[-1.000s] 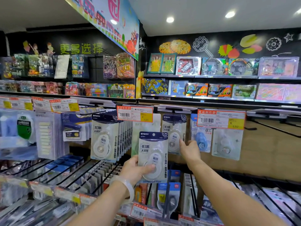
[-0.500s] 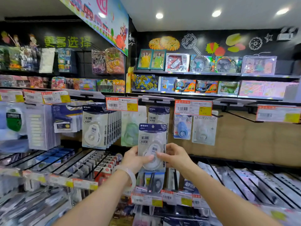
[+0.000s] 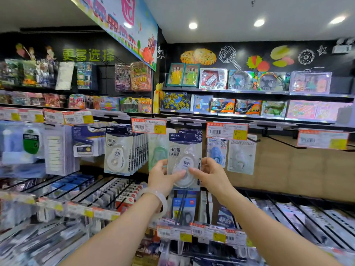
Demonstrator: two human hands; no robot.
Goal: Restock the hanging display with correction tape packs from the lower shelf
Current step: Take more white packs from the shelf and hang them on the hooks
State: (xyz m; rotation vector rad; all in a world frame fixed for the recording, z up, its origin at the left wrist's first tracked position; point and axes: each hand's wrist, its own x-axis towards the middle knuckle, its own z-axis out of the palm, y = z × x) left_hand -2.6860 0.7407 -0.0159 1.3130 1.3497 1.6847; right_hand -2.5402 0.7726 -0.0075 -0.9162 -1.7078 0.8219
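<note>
Both the left hand [image 3: 161,176] and right hand [image 3: 211,174] pinch the navy-topped clear plastic correction tape pack [image 3: 184,161]; steer its hang-hole toward twelve o'clock onto the black wire hook [image 3: 189,124].

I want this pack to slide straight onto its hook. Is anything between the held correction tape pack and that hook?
Nothing separate shows between them. The correction tape pack, held by left hand and right hand, is raised before same-design packs hanging behind; the hook itself is hidden.

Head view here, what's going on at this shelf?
A person is holding one correction tape pack upright in both hands, left hand and right hand pinching its lower edges. The pack is raised in front of the hanging display, level with a full row of matching packs to its left. It is not visibly on a hook yet.
</note>
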